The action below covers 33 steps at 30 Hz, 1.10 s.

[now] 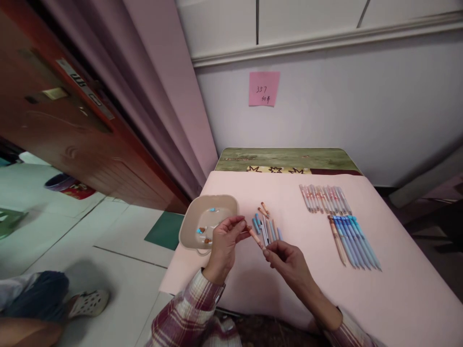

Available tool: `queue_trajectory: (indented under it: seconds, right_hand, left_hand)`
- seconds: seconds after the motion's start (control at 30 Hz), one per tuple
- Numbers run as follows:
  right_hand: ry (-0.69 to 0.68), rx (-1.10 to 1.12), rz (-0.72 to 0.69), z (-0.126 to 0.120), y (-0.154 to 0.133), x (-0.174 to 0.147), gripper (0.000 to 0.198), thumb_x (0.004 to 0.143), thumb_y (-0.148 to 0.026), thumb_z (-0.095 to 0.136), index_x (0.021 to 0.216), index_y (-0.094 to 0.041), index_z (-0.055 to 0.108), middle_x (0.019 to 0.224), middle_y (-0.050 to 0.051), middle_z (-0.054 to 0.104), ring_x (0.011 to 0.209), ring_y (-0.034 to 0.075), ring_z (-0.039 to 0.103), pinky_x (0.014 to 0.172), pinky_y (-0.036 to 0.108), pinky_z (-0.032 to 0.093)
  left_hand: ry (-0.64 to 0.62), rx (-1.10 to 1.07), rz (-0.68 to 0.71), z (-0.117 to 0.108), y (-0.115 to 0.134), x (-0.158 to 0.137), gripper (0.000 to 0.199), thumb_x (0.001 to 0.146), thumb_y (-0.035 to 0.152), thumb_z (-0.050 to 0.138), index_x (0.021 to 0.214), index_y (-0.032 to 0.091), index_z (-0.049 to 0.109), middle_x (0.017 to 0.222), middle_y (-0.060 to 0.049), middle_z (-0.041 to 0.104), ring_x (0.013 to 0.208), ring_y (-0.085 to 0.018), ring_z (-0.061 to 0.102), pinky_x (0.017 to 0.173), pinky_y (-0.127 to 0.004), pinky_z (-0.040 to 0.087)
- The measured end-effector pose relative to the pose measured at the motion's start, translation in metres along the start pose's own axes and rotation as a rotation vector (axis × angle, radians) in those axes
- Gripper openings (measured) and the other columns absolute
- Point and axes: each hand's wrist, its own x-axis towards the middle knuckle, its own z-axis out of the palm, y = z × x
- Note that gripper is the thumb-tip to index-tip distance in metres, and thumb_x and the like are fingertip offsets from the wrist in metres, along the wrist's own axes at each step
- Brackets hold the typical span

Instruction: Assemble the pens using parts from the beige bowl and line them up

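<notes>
Between my two hands I hold a slim pen with a brown end and a pale pinkish-orange barrel, slanting over the table. My left hand pinches its brown upper end. The lower end sits in the closed fingertips of my right hand. Just beyond lie loose pen parts, blue, white and peach, with a few brown-and-orange pieces behind them. A beige basket by my left hand contains several small blue and brown pieces.
Finished-looking pens lie in two rows at the right: clear patterned ones behind, blue and brown ones in front. A pink cover lies over the table. A pink note sticks to the wall. A person's shoe shows at lower left.
</notes>
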Motion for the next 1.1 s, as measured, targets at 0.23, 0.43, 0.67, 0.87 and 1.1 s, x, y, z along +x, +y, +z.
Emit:
queue_trajectory:
  seconds: [0.23,0.43,0.67,0.87,1.1]
  right_hand:
    - [0.081,-0.198,-0.068,-0.001,0.0,0.002,0.028,0.081,-0.046,0.064,0.079,-0.018,0.07,0.066,0.003,0.065,0.059,0.016,0.055,0.056,0.025,0.042]
    - [0.179,-0.487,-0.191,-0.005,0.0,-0.002,0.013,0.082,-0.034,0.062,0.084,-0.023,0.069,0.074,0.002,0.071,0.064,0.017,0.064,0.064,0.026,0.046]
    - [0.338,-0.625,-0.281,-0.026,0.003,-0.016,0.013,0.086,-0.029,0.057,0.082,-0.022,0.066,0.077,0.002,0.068,0.066,0.014,0.061,0.064,0.022,0.044]
    - [0.691,-0.84,-0.075,-0.096,0.027,-0.022,0.023,0.086,-0.039,0.055,0.08,-0.02,0.067,0.073,0.001,0.067,0.062,0.014,0.059,0.059,0.024,0.037]
    - [0.732,-1.071,0.298,-0.141,0.031,-0.006,0.023,0.086,-0.038,0.052,0.083,-0.023,0.07,0.084,0.003,0.072,0.072,0.018,0.063,0.057,0.027,0.03]
  left_hand:
    - [-0.008,0.004,-0.022,0.003,-0.002,0.0,0.029,0.065,0.025,0.08,0.086,0.012,0.066,0.078,-0.003,0.067,0.073,-0.018,0.068,0.071,-0.034,0.058]
    - [-0.026,0.105,-0.017,0.007,-0.01,0.0,0.027,0.068,0.027,0.078,0.088,0.014,0.065,0.081,-0.003,0.069,0.076,-0.016,0.066,0.074,-0.033,0.057]
    - [-0.142,0.213,-0.018,0.02,-0.017,-0.003,0.046,0.066,0.026,0.081,0.107,0.018,0.062,0.092,-0.004,0.071,0.086,-0.016,0.066,0.081,-0.03,0.055]
    - [-0.225,0.32,-0.156,0.021,-0.018,-0.011,0.042,0.062,0.032,0.083,0.096,0.015,0.066,0.087,-0.007,0.071,0.079,-0.017,0.067,0.075,-0.03,0.055]
    - [-0.258,0.364,-0.225,0.02,-0.021,-0.019,0.04,0.058,0.038,0.084,0.086,0.014,0.068,0.077,-0.005,0.07,0.064,-0.017,0.065,0.065,-0.031,0.056]
